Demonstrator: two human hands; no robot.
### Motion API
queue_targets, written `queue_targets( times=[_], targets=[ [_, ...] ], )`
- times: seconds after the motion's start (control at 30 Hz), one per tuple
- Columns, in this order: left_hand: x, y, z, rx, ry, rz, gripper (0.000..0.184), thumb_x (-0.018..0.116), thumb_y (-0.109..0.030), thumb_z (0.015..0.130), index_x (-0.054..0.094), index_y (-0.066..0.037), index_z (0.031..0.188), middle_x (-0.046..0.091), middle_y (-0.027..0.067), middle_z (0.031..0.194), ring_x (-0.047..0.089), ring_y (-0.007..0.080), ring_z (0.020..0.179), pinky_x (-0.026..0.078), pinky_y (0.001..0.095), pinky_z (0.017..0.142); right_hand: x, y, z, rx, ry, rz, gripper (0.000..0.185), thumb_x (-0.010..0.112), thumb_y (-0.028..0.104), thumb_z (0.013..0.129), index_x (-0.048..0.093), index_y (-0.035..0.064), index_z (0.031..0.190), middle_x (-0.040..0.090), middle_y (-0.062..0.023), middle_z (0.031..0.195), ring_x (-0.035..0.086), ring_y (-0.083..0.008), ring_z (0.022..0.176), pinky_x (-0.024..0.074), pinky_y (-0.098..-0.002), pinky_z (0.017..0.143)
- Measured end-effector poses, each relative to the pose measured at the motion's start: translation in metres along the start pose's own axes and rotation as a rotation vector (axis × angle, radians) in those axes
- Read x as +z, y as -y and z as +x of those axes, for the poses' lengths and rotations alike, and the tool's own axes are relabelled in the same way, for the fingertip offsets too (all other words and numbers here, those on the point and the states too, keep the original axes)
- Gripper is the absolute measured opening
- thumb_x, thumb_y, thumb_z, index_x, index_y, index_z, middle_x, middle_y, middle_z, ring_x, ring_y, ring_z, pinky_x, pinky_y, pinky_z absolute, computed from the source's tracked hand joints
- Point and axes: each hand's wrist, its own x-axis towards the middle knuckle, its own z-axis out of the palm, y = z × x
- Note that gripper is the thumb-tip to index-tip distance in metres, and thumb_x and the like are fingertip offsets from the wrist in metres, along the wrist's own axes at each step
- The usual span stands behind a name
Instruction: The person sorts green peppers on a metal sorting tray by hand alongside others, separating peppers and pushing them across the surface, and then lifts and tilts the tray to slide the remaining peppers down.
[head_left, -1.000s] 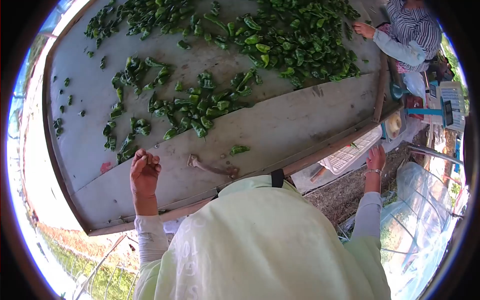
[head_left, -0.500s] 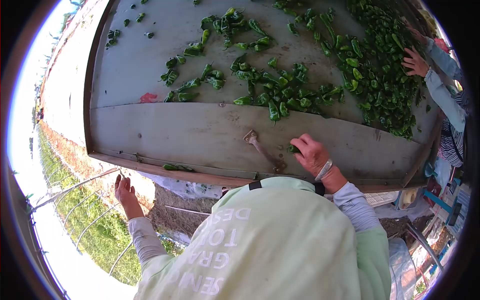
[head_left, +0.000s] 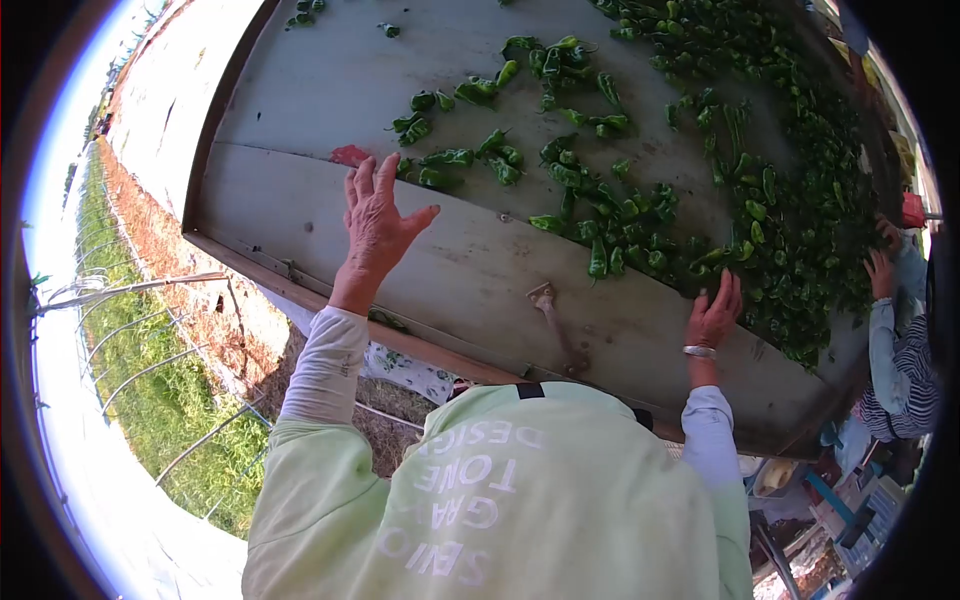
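Green peppers (head_left: 590, 200) lie scattered over a grey metal-topped table (head_left: 450, 230), with a dense pile (head_left: 800, 200) at the right. My left hand (head_left: 375, 225) is over the table's near left part, fingers spread, holding nothing, beside a few peppers (head_left: 440, 168) and a red mark (head_left: 350, 155). At the near edge of the peppers, my right hand (head_left: 714, 312) has its fingertips close to a pepper (head_left: 708, 260). Its fingers are bent close together; whether they grip anything is too small to tell.
A co-worker's hands (head_left: 881, 272) are at the pile's right edge, with a striped garment (head_left: 903, 375) beside them. A metal handle (head_left: 555, 325) is fixed to the near tabletop. A blue-framed scale (head_left: 845, 510) stands below right, and metal hoops (head_left: 150, 375) are at left.
My left hand has moved up from beyond the table edge to over the tabletop. My right hand has moved right to the peppers; the green pepper it held is no longer visible there. The view has shifted.
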Motion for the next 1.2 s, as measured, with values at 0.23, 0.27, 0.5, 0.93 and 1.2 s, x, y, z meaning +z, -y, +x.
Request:
queue_targets(
  times=[0.23, 0.27, 0.5, 0.93, 1.2],
  targets=[
    [0.063, -0.046, 0.023, 0.165, 0.044, -0.050, 0.059, 0.071, -0.020, 0.071, 0.050, -0.016, 0.126, 0.043, 0.0113, 0.132, 0.033, 0.0385, 0.127, 0.037, 0.0527, 0.095, 0.000, 0.008, -0.002, 0.036, 0.001, -0.023, 0.054, 0.060, 0.014, 0.078, 0.045, 0.0120, 0.130, 0.045, -0.0175, 0.130, 0.044, -0.0385, 0.116, 0.0380, -0.0470, 0.097],
    [0.067, -0.051, 0.022, 0.172, 0.054, -0.052, 0.059, 0.071, -0.020, 0.071, 0.050, -0.016, 0.126, 0.043, 0.0113, 0.132, 0.033, 0.0385, 0.127, 0.037, 0.0527, 0.095, 0.000, 0.009, -0.002, 0.045, 0.005, -0.029, 0.054, 0.060, 0.014, 0.078, 0.045, 0.0120, 0.130, 0.045, -0.0175, 0.130, 0.044, -0.0385, 0.116, 0.0380, -0.0470, 0.097],
    [0.081, -0.148, 0.003, 0.575, 0.096, -0.369, 0.028, 0.073, -0.009, 0.065, 0.066, -0.013, 0.092, 0.058, 0.0057, 0.102, 0.053, 0.0269, 0.101, 0.046, 0.0402, 0.081, -0.003, 0.013, 0.000, 0.033, 0.007, -0.029, 0.054, 0.061, 0.014, 0.077, 0.045, 0.0122, 0.129, 0.046, -0.0168, 0.129, 0.044, -0.0384, 0.115, 0.0388, -0.0471, 0.096],
    [0.099, -0.197, 0.009, 0.531, 0.463, 0.034, 0.017, 0.062, -0.011, 0.069, 0.068, -0.016, 0.085, 0.052, 0.0079, 0.097, 0.042, 0.0265, 0.106, 0.036, 0.0427, 0.084, -0.004, 0.012, 0.002, -0.023, 0.005, -0.037, 0.054, 0.055, 0.011, 0.077, 0.044, 0.0084, 0.130, 0.046, -0.0205, 0.128, 0.044, -0.0388, 0.115, 0.0370, -0.0478, 0.097],
    [0.078, -0.173, 0.017, 0.157, 0.360, -0.926, 0.016, 0.066, -0.006, 0.073, 0.064, -0.009, 0.089, 0.063, 0.0052, 0.088, 0.059, 0.0165, 0.082, 0.044, 0.0300, 0.066, -0.007, 0.017, 0.004, -0.016, 0.018, -0.037, 0.054, 0.052, 0.011, 0.078, 0.043, 0.0068, 0.131, 0.046, -0.0202, 0.129, 0.044, -0.0391, 0.116, 0.0364, -0.0476, 0.097]
  ],
)
